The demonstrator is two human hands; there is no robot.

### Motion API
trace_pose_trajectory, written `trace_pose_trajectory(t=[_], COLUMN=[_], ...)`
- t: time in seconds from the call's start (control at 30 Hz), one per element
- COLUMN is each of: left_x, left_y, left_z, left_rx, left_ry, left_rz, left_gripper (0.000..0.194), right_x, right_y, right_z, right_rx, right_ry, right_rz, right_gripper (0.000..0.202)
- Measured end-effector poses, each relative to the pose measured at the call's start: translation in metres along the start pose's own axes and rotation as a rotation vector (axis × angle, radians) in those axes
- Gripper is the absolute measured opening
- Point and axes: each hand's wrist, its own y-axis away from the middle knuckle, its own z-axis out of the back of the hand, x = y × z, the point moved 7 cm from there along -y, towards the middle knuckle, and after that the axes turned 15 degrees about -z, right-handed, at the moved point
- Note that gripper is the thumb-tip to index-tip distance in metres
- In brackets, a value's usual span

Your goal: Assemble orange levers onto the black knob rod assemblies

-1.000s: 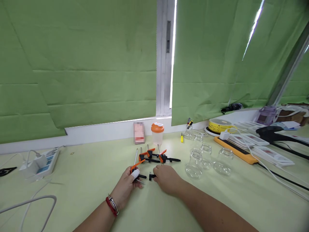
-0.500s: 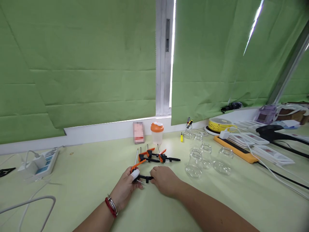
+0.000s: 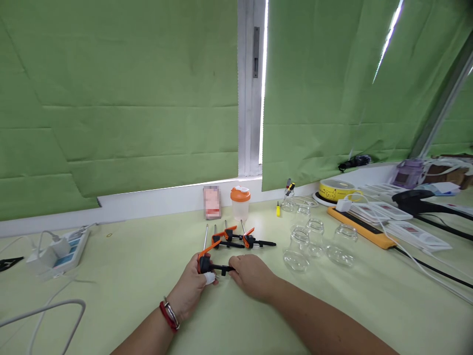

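My left hand (image 3: 192, 281), with something white wrapped around a fingertip, is closed on the body of an orange-and-black clamp-like tool (image 3: 204, 264). A thin metal rod rises from this tool, and its black arm runs to the right. The fingers of my right hand (image 3: 253, 276) pinch the far end of that arm, hiding its tip. Just beyond my hands, several similar orange-and-black tools (image 3: 249, 240) lie together on the table, their metal rods tilted upward. Behind them stand a clear cup (image 3: 240, 209) with an orange lid and a blurred pink phone-like rectangle (image 3: 212, 203).
Several clear glass jars (image 3: 296, 251) stand right of my hands. Behind them are a small jar with screwdrivers (image 3: 288, 197) and a yellow-handled tool (image 3: 278, 209). An orange power strip (image 3: 360, 229) lies farther right. A white power strip (image 3: 70, 251) and cables occupy the left.
The held tool has turned slightly, and its body and orange lever have shifted a little left. My left thumb has slid lower on it. My right hand stays at the arm's end.
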Motion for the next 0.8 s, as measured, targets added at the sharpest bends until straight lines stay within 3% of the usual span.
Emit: trace_pose_trajectory(t=[0.2, 0.5, 0.8], left_x=[0.0009, -0.0053, -0.0039], left_y=[-0.0022, -0.0012, -0.003], left_z=[0.0014, 0.0032, 0.006], left_rx=[0.0, -0.071, -0.027], left_ry=[-0.072, -0.128, -0.203], left_rz=[-0.068, -0.119, -0.129], left_gripper=[0.041, 0.043, 0.041], right_x=[0.0, -0.004, -0.0034], right_y=[-0.0025, -0.0026, 0.0006], right_z=[-0.0062, -0.0054, -0.004], right_rx=[-0.012, -0.039, -0.048], right_ry=[-0.09, -0.223, -0.257], right_rz=[0.062, 0.034, 0.03], right_gripper=[0.017, 0.018, 0.018])
